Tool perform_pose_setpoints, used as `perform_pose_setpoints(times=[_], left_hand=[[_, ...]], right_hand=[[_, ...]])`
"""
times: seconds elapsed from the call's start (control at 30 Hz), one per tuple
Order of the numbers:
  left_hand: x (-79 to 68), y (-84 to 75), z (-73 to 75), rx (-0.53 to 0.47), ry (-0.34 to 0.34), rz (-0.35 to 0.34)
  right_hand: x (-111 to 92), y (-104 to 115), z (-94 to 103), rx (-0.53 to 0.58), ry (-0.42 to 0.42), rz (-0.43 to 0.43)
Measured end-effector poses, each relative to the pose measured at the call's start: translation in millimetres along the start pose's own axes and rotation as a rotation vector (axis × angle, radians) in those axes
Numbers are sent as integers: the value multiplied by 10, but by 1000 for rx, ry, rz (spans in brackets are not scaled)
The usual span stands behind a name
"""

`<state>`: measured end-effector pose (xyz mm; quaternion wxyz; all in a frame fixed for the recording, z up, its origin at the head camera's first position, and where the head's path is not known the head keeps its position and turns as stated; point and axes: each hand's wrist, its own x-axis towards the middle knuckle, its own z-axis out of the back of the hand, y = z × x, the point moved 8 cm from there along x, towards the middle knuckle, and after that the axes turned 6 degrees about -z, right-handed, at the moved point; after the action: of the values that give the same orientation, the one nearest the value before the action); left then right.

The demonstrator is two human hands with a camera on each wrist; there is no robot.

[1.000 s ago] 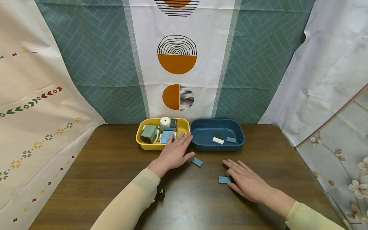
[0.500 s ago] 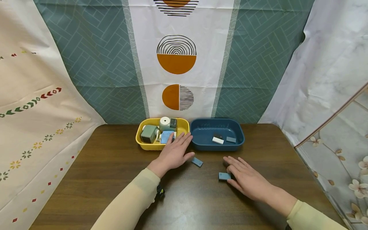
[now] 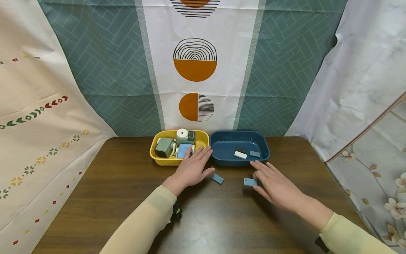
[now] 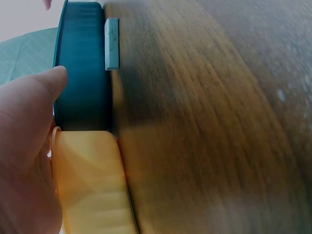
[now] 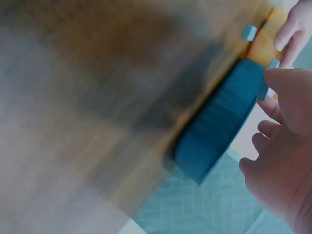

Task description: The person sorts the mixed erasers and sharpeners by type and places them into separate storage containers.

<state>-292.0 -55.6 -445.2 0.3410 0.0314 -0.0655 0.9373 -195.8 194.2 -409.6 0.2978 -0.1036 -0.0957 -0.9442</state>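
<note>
My right hand (image 3: pixel 279 185) pinches a small flat blue block (image 3: pixel 249 182) between thumb and fingers, raised over the table just in front of the dark blue tray (image 3: pixel 228 163). The right wrist view shows the same block as a thin blue slab (image 5: pixel 263 90) by the thumb tip. My left hand (image 3: pixel 191 169) lies with fingers extended over the front rim of the yellow tray (image 3: pixel 163 162), near where the two trays meet. Close to the left thumb, a second blue block (image 3: pixel 217 179) lies flat on the table, also seen in the left wrist view beside the blue tray (image 4: pixel 83 48).
In the blue tray lie a white block (image 3: pixel 240 155), a grey-blue block (image 3: pixel 255 154) and a dark block (image 3: pixel 240 150). The yellow tray holds a green boxy piece (image 3: pixel 165 147), a white-topped piece (image 3: pixel 182 134) and a light blue piece (image 3: pixel 184 151). A patterned curtain (image 3: pixel 196 113) hangs behind.
My right hand has lifted the blue block off the table and carried it forward toward the blue tray. The left hand has stayed in place.
</note>
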Motion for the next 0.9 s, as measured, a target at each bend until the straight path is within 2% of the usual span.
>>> perform_pose_setpoints(times=[0.23, 0.57, 0.9], left_hand=[[2, 6, 1, 1, -8, -8], [1, 0, 8, -2, -7, -10], [-7, -5, 14, -6, -11, -16]], right_hand=[[140, -61, 150, -9, -59, 20], [353, -220, 206, -7, -12, -50], [536, -320, 266, -28, -40, -86]])
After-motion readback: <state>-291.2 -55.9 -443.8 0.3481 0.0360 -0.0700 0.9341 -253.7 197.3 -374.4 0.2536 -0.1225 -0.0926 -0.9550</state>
